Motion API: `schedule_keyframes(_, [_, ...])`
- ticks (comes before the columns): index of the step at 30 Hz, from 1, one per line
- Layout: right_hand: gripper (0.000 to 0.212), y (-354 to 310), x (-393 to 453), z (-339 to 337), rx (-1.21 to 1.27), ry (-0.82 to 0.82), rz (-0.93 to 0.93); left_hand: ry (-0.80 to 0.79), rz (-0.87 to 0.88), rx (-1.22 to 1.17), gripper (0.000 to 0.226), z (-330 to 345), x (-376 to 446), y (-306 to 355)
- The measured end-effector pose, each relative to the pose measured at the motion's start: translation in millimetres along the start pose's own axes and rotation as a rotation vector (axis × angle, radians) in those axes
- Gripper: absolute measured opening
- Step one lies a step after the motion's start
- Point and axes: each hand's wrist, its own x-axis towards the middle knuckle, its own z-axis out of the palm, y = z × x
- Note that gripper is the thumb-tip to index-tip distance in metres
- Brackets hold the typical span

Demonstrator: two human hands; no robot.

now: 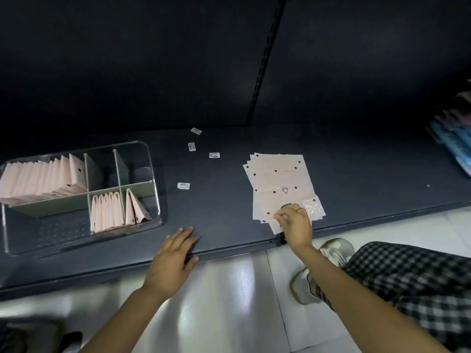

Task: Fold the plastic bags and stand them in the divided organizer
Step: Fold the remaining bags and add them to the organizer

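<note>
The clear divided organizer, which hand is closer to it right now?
Left. The left hand lies flat on the shelf edge just right of the organizer; the right hand is farther right, pinching the stack of flat bags.

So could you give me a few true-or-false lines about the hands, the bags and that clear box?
1. The right hand pinches the near edge of the flat bags. True.
2. The left hand holds a folded bag. False: it lies flat on the shelf, holding nothing.
3. Every compartment of the organizer is full. False: the two far right ones hold no bags.
4. Small white labels lie between the organizer and the flat bags. True.
</note>
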Motion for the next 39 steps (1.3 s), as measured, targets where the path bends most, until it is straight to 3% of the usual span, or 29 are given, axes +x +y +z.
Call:
schedule_keyframes(5, [0.007,-24,-3,3,0.003,0.034,-0.220,0.034,-0.005,-0.094,0.050,-8,7,9])
schedule_keyframes(8, [0.007,-59,-13,13,0.091,-0.192,-0.333,0.084,0.050,-0.133,0.060,-14,14,20])
schedule_keyframes(12, [0.004,-96,-36,30,0.209,-0.488,-0.269,0.031,0.109,-0.111,0.072,-19,17,24])
schedule_keyframes(14, [0.003,-105,-45,33,0.252,-0.583,-0.224,0.029,0.135,-0.105,0.061,-20,14,20])
schedule_keyframes(17, [0.009,-112,-47,29,0.254,-0.737,-0.199,0.051,0.081,-0.126,0.021,-25,9,16])
schedule_keyframes(19, [0.017,-115,-40,22,0.280,-0.798,-0.157,0.030,-0.008,-0.198,0.014,-26,8,16])
schedule_keyframes(23, [0.043,-103,-9,-6,0.501,-0.760,0.037,0.039,-0.192,-0.416,0.028,-28,8,14])
schedule_keyframes(26, [0.062,-82,4,-14,0.691,-0.843,0.165,0.076,-0.288,-0.565,0.031,-26,11,13])
schedule_keyframes(29, [0.047,-68,1,-5,0.793,-0.855,0.200,0.138,-0.377,-0.679,0.030,-23,14,12])
schedule_keyframes(33, [0.013,-64,-3,22,0.548,-0.596,0.173,0.178,-0.461,-0.687,0.026,-18,20,9])
schedule_keyframes(36, [0.018,-71,-2,32,0.327,-0.421,0.116,0.315,-0.469,-0.479,0.018,-17,17,15])
schedule_keyframes(39, [0.019,-75,-2,39,0.198,-0.353,0.101,0.441,-0.296,-0.198,0.031,-16,11,24])
